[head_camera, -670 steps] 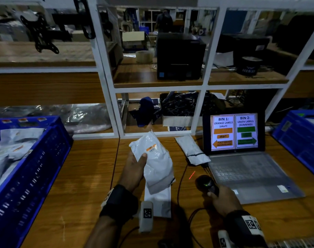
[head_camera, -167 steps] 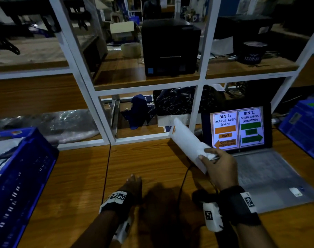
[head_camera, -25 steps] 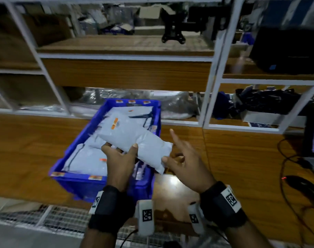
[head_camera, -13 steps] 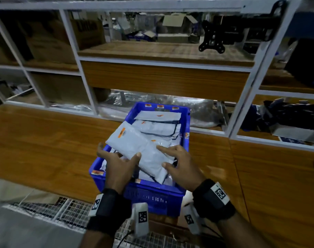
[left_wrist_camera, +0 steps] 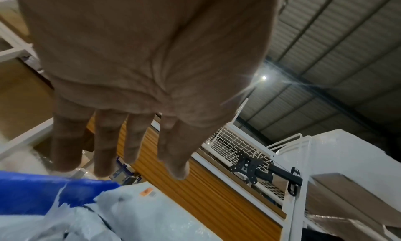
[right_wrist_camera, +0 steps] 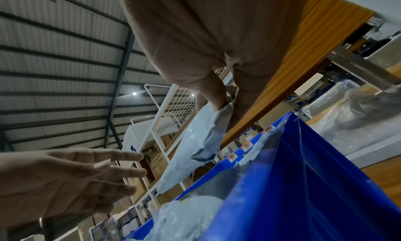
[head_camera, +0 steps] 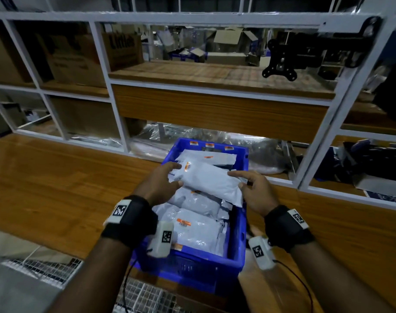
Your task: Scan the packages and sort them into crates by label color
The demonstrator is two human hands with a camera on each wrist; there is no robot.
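Pinching the orange-labelled poly mailer point(head_camera: 211, 182) by its near corner, my right hand point(head_camera: 258, 193) suspends it over the blue crate point(head_camera: 238, 227); left hand point(head_camera: 157, 185) spread. Soft, light, slippery: I'd grip edges.

White package point(head_camera: 209, 180) (orange label) above blue crate point(head_camera: 237, 233).

Only thing I can kinda read is "Little" printed on the cardboard box point(head_camera: 122, 50) up on the shelf. The orange labels point(head_camera: 187, 166) on the packages are too blurry to make out.
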